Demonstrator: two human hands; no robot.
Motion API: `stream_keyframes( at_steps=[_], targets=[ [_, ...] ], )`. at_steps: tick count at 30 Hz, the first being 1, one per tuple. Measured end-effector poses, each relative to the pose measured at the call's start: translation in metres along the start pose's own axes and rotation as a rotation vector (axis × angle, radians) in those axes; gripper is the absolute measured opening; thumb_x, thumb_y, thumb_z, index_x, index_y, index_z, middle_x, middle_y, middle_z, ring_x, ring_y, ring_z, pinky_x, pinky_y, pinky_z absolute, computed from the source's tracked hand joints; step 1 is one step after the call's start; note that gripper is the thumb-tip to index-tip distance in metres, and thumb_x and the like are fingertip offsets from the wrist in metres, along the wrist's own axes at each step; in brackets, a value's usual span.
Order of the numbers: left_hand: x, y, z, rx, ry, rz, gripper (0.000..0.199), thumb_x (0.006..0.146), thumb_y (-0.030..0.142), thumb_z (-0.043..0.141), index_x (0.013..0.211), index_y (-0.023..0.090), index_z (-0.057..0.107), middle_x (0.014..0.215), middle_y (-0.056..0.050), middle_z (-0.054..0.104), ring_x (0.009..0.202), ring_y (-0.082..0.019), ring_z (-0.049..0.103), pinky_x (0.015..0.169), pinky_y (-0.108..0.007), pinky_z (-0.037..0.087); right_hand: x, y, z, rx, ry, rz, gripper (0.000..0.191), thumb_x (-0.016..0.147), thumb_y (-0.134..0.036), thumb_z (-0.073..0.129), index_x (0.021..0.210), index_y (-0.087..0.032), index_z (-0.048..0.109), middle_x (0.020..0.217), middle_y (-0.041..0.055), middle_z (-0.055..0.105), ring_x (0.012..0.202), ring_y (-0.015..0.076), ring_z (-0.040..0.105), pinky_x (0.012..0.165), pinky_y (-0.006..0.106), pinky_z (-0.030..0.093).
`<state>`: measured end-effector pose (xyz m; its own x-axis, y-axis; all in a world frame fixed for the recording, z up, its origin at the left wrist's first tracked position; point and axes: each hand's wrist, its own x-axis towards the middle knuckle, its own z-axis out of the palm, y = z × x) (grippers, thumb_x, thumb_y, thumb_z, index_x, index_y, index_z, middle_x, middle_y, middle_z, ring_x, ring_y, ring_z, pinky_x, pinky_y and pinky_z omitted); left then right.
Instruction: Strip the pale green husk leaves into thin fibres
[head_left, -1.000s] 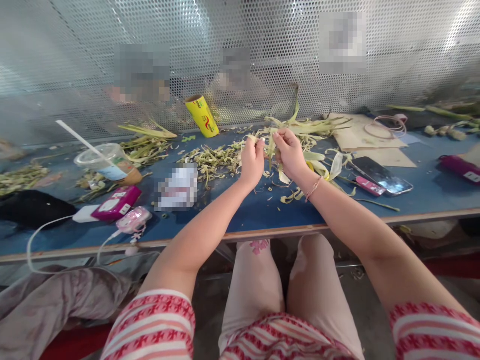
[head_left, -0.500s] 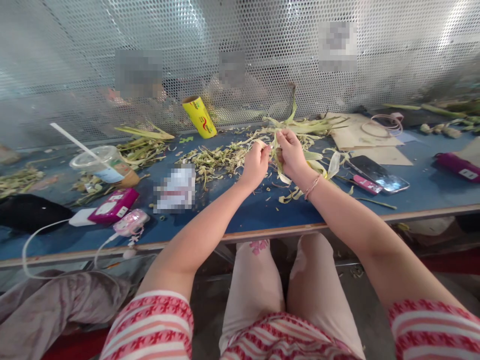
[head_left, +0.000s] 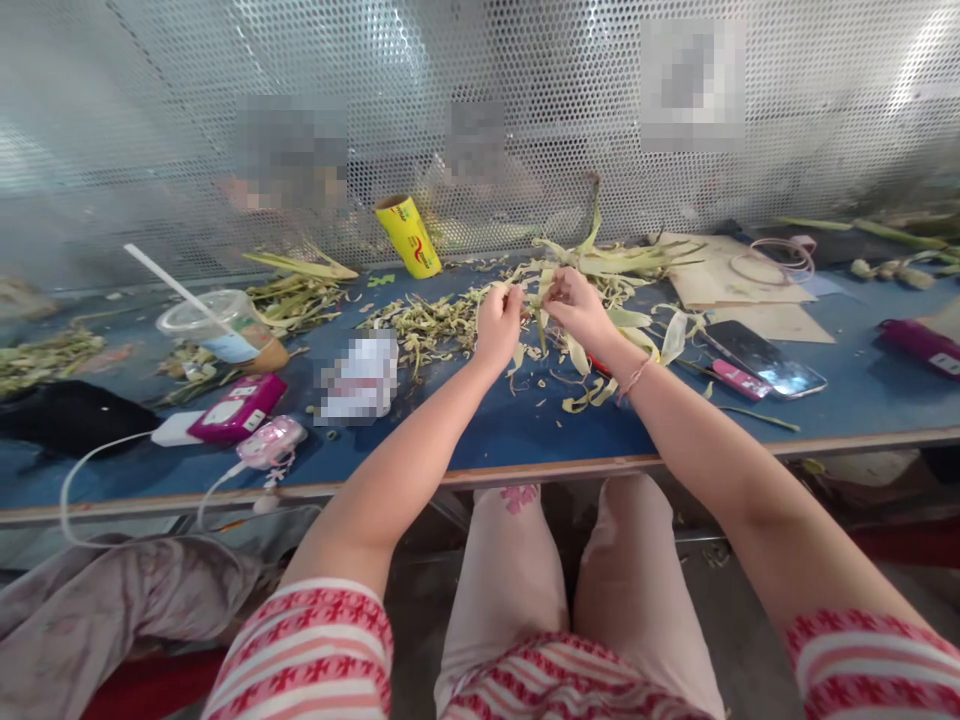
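My left hand (head_left: 498, 322) is closed in a pinch above the middle of the blue table (head_left: 480, 425). Just beside it, my right hand (head_left: 582, 308) pinches a pale green leaf strip (head_left: 543, 298), one part of which hangs below the fingers. The strip's near end reaches the left fingertips, which partly hide it. Under and behind both hands spreads a heap of curled, shredded plant bits (head_left: 442, 322). Broad pale leaves (head_left: 675, 338) lie right of my right wrist, and a bundle of long dry leaves (head_left: 637, 256) rests behind it. Something red shows partly beneath that wrist.
A yellow tube (head_left: 410, 238) stands tilted by the perforated metal screen (head_left: 555, 120). To the left are a plastic cup (head_left: 225, 330) with a straw, a purple device (head_left: 238, 408) and a cable. A phone (head_left: 765, 358) and cardboard (head_left: 784, 318) lie right. Someone's patterned trousers (head_left: 142, 600) show lower left.
My hands have drawn slightly apart, the left one moving a little left. The leaf strip between them shows more clearly. The whole view has shifted slightly.
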<state>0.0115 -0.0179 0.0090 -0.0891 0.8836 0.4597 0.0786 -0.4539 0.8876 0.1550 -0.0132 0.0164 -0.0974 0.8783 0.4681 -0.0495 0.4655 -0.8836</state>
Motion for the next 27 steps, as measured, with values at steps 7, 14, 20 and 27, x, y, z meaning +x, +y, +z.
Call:
stream_keyframes(
  at_steps=[7,14,20,27],
  targets=[
    [-0.001,0.009,-0.001,-0.147,-0.089,-0.151,0.018,0.071,0.013,0.075,0.076,0.018,0.059,0.063,0.004,0.058,0.058,-0.010,0.053,0.063,-0.025,0.042,-0.001,-0.003,-0.010,-0.012,-0.070,0.071,0.039,0.065,-0.025,0.067,0.097,-0.023,0.045,0.074,-0.0068,0.059,0.062,0.0095,0.053,0.057,0.025,0.038],
    [-0.004,0.008,-0.002,-0.206,-0.070,-0.307,0.015,0.063,0.020,0.079,0.066,0.015,0.065,0.048,0.007,0.047,0.045,-0.006,0.038,0.049,-0.024,0.027,-0.010,0.003,0.000,0.000,-0.010,0.143,0.040,0.064,-0.035,0.065,0.094,-0.024,0.042,0.077,-0.0057,0.059,0.059,0.0088,0.051,0.057,0.026,0.037],
    [-0.004,0.015,-0.006,-0.284,-0.059,-0.408,0.013,0.058,0.012,0.077,0.061,0.014,0.065,0.048,0.005,0.052,0.041,-0.003,0.035,0.046,-0.022,0.021,-0.012,0.007,0.004,-0.039,-0.005,0.125,0.039,0.064,-0.034,0.066,0.094,-0.024,0.042,0.077,-0.0049,0.061,0.059,0.0094,0.052,0.058,0.027,0.039],
    [0.000,0.008,-0.008,-0.290,-0.076,-0.479,0.007,0.062,0.013,0.073,0.059,0.015,0.067,0.041,0.007,0.042,0.039,-0.003,0.030,0.045,-0.023,0.017,-0.010,0.007,0.005,-0.056,0.053,0.121,0.040,0.062,-0.033,0.069,0.093,-0.023,0.046,0.076,-0.0050,0.063,0.061,0.0105,0.056,0.062,0.028,0.043]
  ],
)
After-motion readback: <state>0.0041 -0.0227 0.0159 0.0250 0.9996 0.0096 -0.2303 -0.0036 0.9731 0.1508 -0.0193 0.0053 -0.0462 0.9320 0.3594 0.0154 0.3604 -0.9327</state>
